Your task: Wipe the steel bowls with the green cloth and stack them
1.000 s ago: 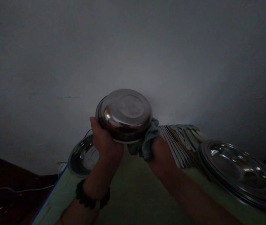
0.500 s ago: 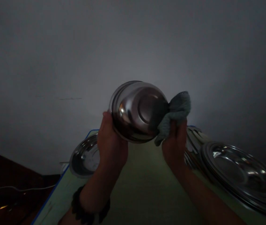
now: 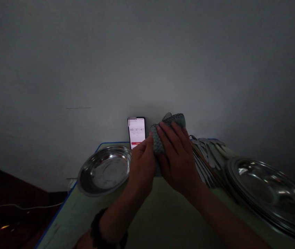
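Note:
Both my hands meet over the middle of the table on a grey-green knitted cloth (image 3: 169,121). My right hand (image 3: 178,157) lies over the cloth with its fingers curled on it. My left hand (image 3: 142,164) pinches the cloth's left side. A shiny steel bowl (image 3: 104,170) sits on the table just left of my left hand, apart from it. A dark bead bracelet (image 3: 97,228) is on my left wrist.
A phone (image 3: 136,131) with a lit timer screen leans against the grey wall behind the cloth. A row of several spoons (image 3: 207,154) lies right of my hands. Stacked steel compartment plates (image 3: 269,195) fill the right. The pale green table (image 3: 160,221) has a blue left edge.
The steel bowl that my left hand held up is out of it. Both hands have come down and closed together on the cloth, which uncovers the phone.

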Tool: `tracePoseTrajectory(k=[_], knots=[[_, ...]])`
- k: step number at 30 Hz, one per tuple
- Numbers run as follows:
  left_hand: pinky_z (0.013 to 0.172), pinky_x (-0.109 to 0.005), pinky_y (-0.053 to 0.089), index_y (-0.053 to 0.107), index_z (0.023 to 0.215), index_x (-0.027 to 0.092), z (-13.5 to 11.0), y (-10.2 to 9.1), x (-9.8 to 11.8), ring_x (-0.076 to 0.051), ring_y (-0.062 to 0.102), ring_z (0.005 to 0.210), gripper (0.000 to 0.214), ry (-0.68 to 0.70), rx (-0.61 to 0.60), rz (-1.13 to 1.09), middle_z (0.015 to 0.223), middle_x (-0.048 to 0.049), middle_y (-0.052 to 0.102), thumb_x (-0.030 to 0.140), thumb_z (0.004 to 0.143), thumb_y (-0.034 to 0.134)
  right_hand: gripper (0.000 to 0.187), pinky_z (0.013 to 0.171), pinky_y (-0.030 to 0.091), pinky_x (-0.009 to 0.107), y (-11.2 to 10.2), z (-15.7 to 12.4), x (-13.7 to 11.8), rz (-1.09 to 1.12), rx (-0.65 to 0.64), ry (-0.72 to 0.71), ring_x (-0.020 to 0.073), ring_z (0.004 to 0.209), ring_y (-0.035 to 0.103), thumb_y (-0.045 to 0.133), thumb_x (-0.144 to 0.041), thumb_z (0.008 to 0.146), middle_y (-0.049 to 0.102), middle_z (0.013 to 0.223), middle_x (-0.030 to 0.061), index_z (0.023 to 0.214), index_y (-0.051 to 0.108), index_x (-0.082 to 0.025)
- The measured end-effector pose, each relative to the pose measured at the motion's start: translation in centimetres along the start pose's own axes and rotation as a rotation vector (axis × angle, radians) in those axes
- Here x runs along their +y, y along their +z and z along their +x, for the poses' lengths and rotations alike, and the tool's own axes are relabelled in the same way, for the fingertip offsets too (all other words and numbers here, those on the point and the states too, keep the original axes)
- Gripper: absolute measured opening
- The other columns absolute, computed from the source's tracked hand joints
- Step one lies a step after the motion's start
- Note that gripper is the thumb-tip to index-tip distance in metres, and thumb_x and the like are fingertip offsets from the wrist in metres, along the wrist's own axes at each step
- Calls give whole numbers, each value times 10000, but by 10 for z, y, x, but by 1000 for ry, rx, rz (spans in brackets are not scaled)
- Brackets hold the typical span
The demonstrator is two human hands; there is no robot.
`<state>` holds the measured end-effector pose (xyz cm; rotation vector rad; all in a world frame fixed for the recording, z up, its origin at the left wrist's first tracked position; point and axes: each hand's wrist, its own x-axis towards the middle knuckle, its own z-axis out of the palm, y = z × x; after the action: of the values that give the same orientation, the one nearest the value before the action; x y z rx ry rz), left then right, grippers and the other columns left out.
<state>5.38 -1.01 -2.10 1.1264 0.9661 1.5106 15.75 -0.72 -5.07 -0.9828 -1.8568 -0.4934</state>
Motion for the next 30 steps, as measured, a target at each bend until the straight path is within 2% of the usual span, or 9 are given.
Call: tracePoseTrajectory(k=[5,8,11,13,17,20,23,27,30], knots=[[502,-226,367,634,594,174,-3,-3,10,-103,460,535,378,169,0,341,538,26,550,412,869,532,420,1160,253,456,-19,18,14,198,-9,107,212,1351,389,359,-227,950,524,1391,114,1322,501,-95],[440,-212,305,590,550,165,-3,-5,20,-81,414,471,398,158,-71,395,484,38,496,426,849,562,389,1117,337,444,-31,26,28,347,-9,210,212,1310,452,378,-275,955,565,1353,95,1274,559,-144],[384,-212,288,579,540,171,0,-8,24,-82,422,397,396,4,-100,221,444,39,492,466,803,608,362,1029,435,456,-42,30,41,442,-48,361,242,1224,542,423,-324,948,632,1267,85,1217,614,-176],[364,-216,315,583,543,174,5,-10,25,-90,447,366,368,-121,-70,44,438,32,521,459,769,641,349,975,477,443,-48,31,49,498,-74,422,243,1141,601,441,-347,946,672,1200,65,1193,637,-197],[470,-238,458,641,638,158,16,-11,26,-116,560,439,247,-235,14,-231,536,5,634,376,750,671,356,956,498,403,-50,31,65,598,-37,460,221,1083,632,445,-396,945,706,1125,27,1167,659,-219],[662,-290,540,664,709,151,24,-12,29,-148,635,553,209,-242,79,-374,588,-5,663,316,816,596,389,1028,451,410,-41,30,71,619,9,467,210,1144,602,393,-399,962,688,1171,28,1204,639,-220],[808,-317,543,679,760,153,32,-17,33,-172,677,679,217,-190,143,-496,635,-21,690,274,859,529,425,1100,377,416,-25,25,63,591,57,418,201,1248,525,320,-365,983,620,1286,52,1300,563,-219],[909,-335,515,692,886,141,43,-29,36,-191,689,857,239,-156,223,-570,755,-46,734,220,891,465,504,1155,280,459,-1,11,35,466,146,315,205,1401,318,247,-328,989,392,1493,91,1479,275,-209],[939,-365,500,687,954,136,44,-31,34,-211,668,981,302,-190,183,-591,820,-67,744,217,921,398,588,1154,228,541,9,2,14,300,174,220,256,1447,183,277,-349,975,230,1558,137,1509,112,-167]])
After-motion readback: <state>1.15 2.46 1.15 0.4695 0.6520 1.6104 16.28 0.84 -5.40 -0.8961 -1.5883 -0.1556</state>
